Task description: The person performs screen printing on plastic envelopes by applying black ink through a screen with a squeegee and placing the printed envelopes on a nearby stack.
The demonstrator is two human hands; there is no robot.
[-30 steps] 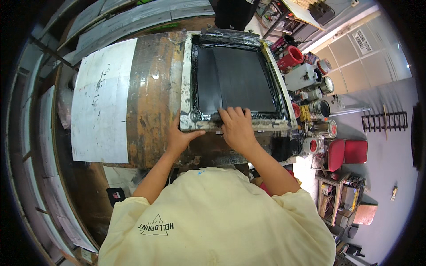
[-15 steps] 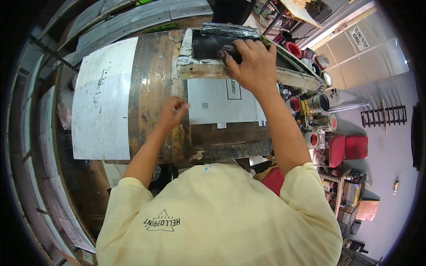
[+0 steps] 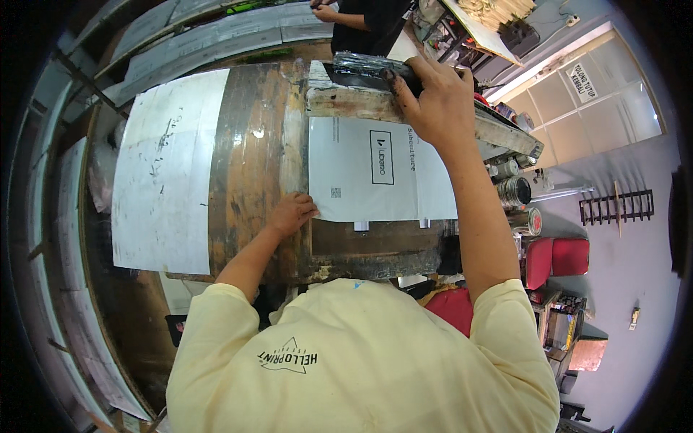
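Note:
A white printed sheet [image 3: 346, 173] with black print lies on the worn wooden table [image 3: 249, 173]. At its near left corner is my left hand [image 3: 292, 213], fingers closed together on the edge. My right hand [image 3: 439, 101] is closed round a dark, ink-stained squeegee [image 3: 398, 76] over the screen frame [image 3: 354, 105], which is tilted up beyond the sheet. Most of the squeegee is hidden by my fingers. Two small pale tabs [image 3: 361, 226] show along the sheet's near edge.
A large white board [image 3: 162, 166] covers the table's left part. Racks with pale sheets [image 3: 76, 238] stand at the far left. Paint cans [image 3: 514, 191] and red chairs [image 3: 556, 261] are on the right. Another person [image 3: 368, 25] in dark clothing stands beyond the table.
The screen frame has tilted higher and my right hand has risen with it, uncovering more of the sheet. My left hand has come down onto the sheet's corner. Another person has come into view.

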